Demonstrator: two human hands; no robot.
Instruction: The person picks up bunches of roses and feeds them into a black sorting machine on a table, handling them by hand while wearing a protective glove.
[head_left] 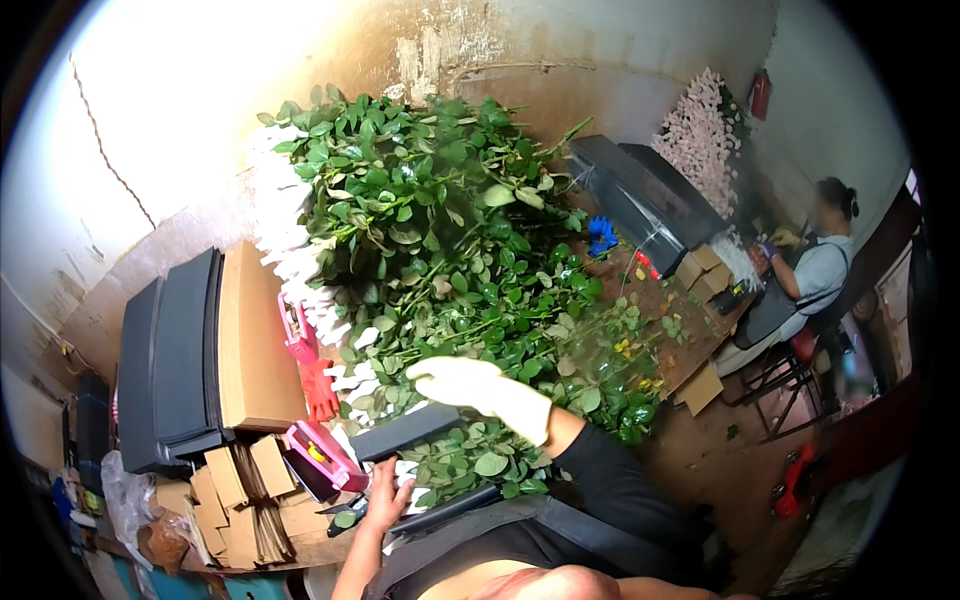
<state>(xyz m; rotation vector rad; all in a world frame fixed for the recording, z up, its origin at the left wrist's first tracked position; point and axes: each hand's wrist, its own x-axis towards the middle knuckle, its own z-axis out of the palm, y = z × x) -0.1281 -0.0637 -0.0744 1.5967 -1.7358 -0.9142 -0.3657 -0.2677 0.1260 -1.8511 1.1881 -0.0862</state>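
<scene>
My bare left hand is at the near edge of the table, fingers apart, touching white-wrapped flower heads beside a pink-handled tool. I cannot make out anything held in it. A cream glove covers my right hand, which reaches leftward over the greenery with its fingers stretched out. Just below the glove lies a dark grey board. Between that board and my body is a bunch of leafy stems, with another dark strip along its near side.
A tall heap of leafy stems fills the table's middle. Dark and brown cardboard sheets, small cardboard pieces and a red glove are at left. At right are a long dark box, blue gloves and a seated person.
</scene>
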